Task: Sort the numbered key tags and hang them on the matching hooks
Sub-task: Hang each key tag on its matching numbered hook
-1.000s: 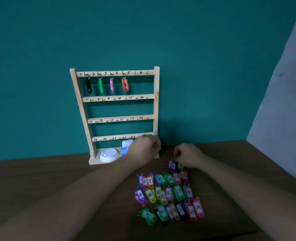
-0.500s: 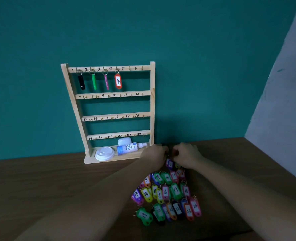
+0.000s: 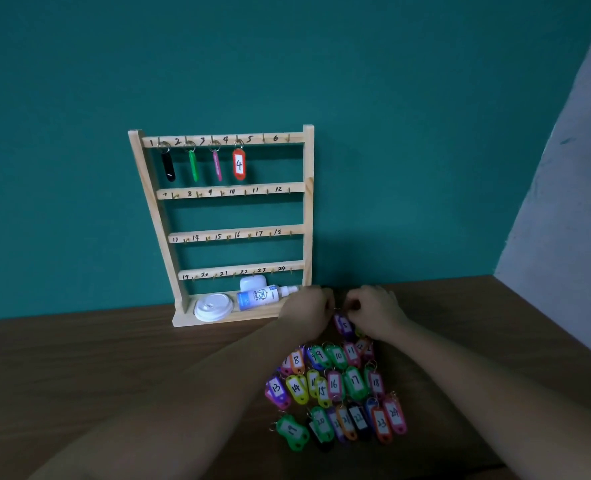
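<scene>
A teal wall (image 3: pixel 391 98) stands behind a dark wooden table (image 3: pixel 114 375), with a pale grey wall (image 3: pixel 571 202) slanting in at the right. One wooden rack (image 3: pixel 308 202) leans against the teal wall with four rails, hand-numbered 1 to 6, 7 to 12, 13 to 18 and 19 to 24. Four tags hang on the top rail: a black tag (image 3: pixel 168 167), a green tag (image 3: pixel 193 166) and a pink tag (image 3: pixel 217 166), all three edge-on, and a red tag (image 3: pixel 239 164) reading 4. The rack's base holds three things: a white cup lid (image 3: pixel 213 307), a spray bottle (image 3: pixel 259 297) lying on its side with "75" on its label, and a small white case (image 3: pixel 253 283) behind it. Just in front of the rack's right end, the right hand (image 3: pixel 373 308) is curled and pinches the ring end of a purple tag (image 3: pixel 344 325) marked 5. The left hand (image 3: pixel 308 311) is curled close beside it; whether it touches the tag cannot be told. Nearer the camera, the loose tags (image 3: pixel 335 386) lie on the table in three overlapping rows; readable are 8 to 11, 13 to 20 and 22 to 24.
</scene>
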A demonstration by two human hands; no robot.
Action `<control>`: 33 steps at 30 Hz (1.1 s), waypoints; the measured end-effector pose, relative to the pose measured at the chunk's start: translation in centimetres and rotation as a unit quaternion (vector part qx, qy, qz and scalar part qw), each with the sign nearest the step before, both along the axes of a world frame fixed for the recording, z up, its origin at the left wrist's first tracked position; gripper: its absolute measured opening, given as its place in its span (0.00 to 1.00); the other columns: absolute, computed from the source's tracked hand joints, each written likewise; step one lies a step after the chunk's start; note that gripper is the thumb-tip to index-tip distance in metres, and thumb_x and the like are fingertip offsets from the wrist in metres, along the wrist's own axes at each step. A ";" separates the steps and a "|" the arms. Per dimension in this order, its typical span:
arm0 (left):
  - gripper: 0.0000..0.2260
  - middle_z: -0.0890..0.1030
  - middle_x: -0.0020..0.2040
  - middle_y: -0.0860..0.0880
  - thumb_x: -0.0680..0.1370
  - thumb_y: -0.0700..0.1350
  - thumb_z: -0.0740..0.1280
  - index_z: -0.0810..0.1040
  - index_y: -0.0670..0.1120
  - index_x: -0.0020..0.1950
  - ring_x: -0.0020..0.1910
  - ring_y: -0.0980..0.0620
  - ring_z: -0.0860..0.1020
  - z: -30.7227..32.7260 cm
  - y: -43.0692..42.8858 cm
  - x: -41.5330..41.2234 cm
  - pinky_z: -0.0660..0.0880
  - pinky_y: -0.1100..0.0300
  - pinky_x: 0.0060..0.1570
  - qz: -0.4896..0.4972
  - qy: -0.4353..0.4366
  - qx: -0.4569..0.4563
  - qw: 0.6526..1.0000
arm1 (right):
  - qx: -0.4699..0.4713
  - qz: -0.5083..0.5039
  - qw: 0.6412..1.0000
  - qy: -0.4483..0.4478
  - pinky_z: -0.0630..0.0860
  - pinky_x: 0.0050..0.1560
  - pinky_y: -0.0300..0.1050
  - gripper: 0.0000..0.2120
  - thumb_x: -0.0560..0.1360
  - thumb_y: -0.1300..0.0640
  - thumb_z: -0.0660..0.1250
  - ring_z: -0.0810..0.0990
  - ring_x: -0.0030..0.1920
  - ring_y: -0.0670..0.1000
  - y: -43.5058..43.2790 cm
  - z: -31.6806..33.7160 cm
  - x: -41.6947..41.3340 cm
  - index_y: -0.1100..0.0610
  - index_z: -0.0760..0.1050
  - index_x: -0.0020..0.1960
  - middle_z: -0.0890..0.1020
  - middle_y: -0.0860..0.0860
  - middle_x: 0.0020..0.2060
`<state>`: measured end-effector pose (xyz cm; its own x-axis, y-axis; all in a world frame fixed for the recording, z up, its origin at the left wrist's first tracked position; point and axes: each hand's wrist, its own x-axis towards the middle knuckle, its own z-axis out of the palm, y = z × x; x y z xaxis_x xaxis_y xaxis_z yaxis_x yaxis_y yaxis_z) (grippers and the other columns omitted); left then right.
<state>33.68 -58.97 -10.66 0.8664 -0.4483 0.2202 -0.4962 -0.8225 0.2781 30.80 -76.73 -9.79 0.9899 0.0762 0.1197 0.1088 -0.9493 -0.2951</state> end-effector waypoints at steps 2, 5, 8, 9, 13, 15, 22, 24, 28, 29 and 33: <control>0.07 0.83 0.50 0.47 0.81 0.44 0.64 0.82 0.51 0.52 0.47 0.46 0.81 1.0 0.8 0.1 0.81 0.51 0.46 -0.001 -0.006 -0.026 1.000 | 0.029 0.007 1.000 -0.007 0.73 0.66 0.57 0.05 0.81 0.51 0.69 0.80 0.57 0.50 -0.1 0.6 -0.1 0.45 0.84 0.52 0.81 0.41 0.48; 0.07 0.84 0.47 0.50 0.80 0.42 0.66 0.82 0.51 0.48 0.45 0.48 0.81 2.8 2.2 0.1 0.80 0.52 0.46 -0.007 -0.019 -0.062 0.998 | 0.046 0.020 0.998 -0.031 0.75 0.64 0.57 0.04 0.80 0.50 0.70 0.80 0.55 0.49 0.0 1.4 -0.4 0.43 0.83 0.49 0.78 0.39 0.45; 0.07 0.84 0.44 0.56 0.80 0.43 0.66 0.82 0.52 0.45 0.43 0.53 0.81 4.8 4.0 -0.1 0.80 0.53 0.45 -0.008 -0.041 -0.088 0.995 | 0.055 0.038 0.996 -0.063 0.76 0.62 0.59 0.04 0.80 0.49 0.71 0.79 0.53 0.47 0.5 2.2 -0.8 0.41 0.81 0.47 0.79 0.40 0.46; 0.06 0.83 0.45 0.56 0.80 0.44 0.67 0.82 0.52 0.46 0.44 0.53 0.80 5.6 4.5 -0.3 0.80 0.53 0.45 -0.010 -0.052 -0.090 0.995 | 0.060 0.046 0.994 -0.073 0.76 0.61 0.59 0.04 0.80 0.49 0.71 0.79 0.52 0.47 0.7 2.7 -1.0 0.41 0.81 0.46 0.79 0.40 0.46; 0.05 0.84 0.48 0.53 0.81 0.44 0.68 0.84 0.51 0.49 0.42 0.53 0.80 8.8 7.1 -1.0 0.80 0.55 0.44 -0.007 -0.089 -0.114 0.989 | 0.086 0.076 0.987 -0.112 0.78 0.58 0.57 0.04 0.80 0.49 0.71 0.78 0.49 0.45 2.2 5.2 -1.7 0.43 0.82 0.47 0.79 0.40 0.44; 0.05 0.84 0.45 0.55 0.80 0.43 0.69 0.84 0.51 0.47 0.42 0.55 0.81 10.3 8.5 -1.3 0.80 0.55 0.44 -0.002 -0.108 -0.126 0.986 | 0.107 0.089 0.981 -0.133 0.79 0.55 0.53 0.04 0.81 0.50 0.71 0.79 0.48 0.44 3.4 7.0 -2.0 0.45 0.82 0.48 0.80 0.41 0.44; 0.06 0.81 0.42 0.59 0.81 0.46 0.71 0.84 0.54 0.45 0.40 0.62 0.77 14.3 13.2 -2.6 0.72 0.65 0.40 0.018 -0.153 -0.136 0.979 | 0.210 0.105 0.950 -0.206 0.78 0.39 0.44 0.09 0.81 0.53 0.69 0.82 0.37 0.44 7.7 15.1 -1.7 0.49 0.82 0.43 0.83 0.40 0.34; 0.04 0.82 0.43 0.58 0.81 0.47 0.71 0.84 0.54 0.47 0.41 0.61 0.78 14.8 14.3 -2.8 0.74 0.62 0.41 0.028 -0.157 -0.133 0.978 | 0.225 0.104 0.944 -0.216 0.71 0.33 0.37 0.09 0.80 0.55 0.69 0.76 0.31 0.42 8.7 17.4 -1.1 0.50 0.82 0.42 0.78 0.38 0.28; 0.06 0.82 0.44 0.58 0.81 0.48 0.71 0.84 0.55 0.45 0.41 0.60 0.79 15.4 15.9 -3.2 0.74 0.59 0.40 0.038 -0.156 -0.138 0.977 | 0.240 0.090 0.935 -0.245 0.64 0.28 0.32 0.08 0.79 0.56 0.70 0.72 0.26 0.42 10.6 21.7 0.3 0.52 0.82 0.42 0.75 0.37 0.24; 0.06 0.82 0.44 0.58 0.81 0.49 0.71 0.84 0.55 0.44 0.40 0.60 0.79 15.6 16.2 -3.4 0.75 0.58 0.40 0.038 -0.158 -0.140 0.977 | 0.243 0.082 0.934 -0.250 0.65 0.28 0.33 0.08 0.79 0.56 0.70 0.74 0.27 0.42 11.0 22.5 0.7 0.52 0.83 0.42 0.77 0.38 0.24; 0.05 0.82 0.44 0.58 0.82 0.51 0.71 0.84 0.55 0.47 0.40 0.60 0.78 16.1 17.2 -3.9 0.79 0.55 0.43 0.038 -0.169 -0.143 0.974 | 0.238 0.062 0.935 -0.255 0.74 0.31 0.41 0.08 0.80 0.54 0.69 0.81 0.29 0.50 12.1 24.7 1.7 0.52 0.83 0.43 0.82 0.47 0.28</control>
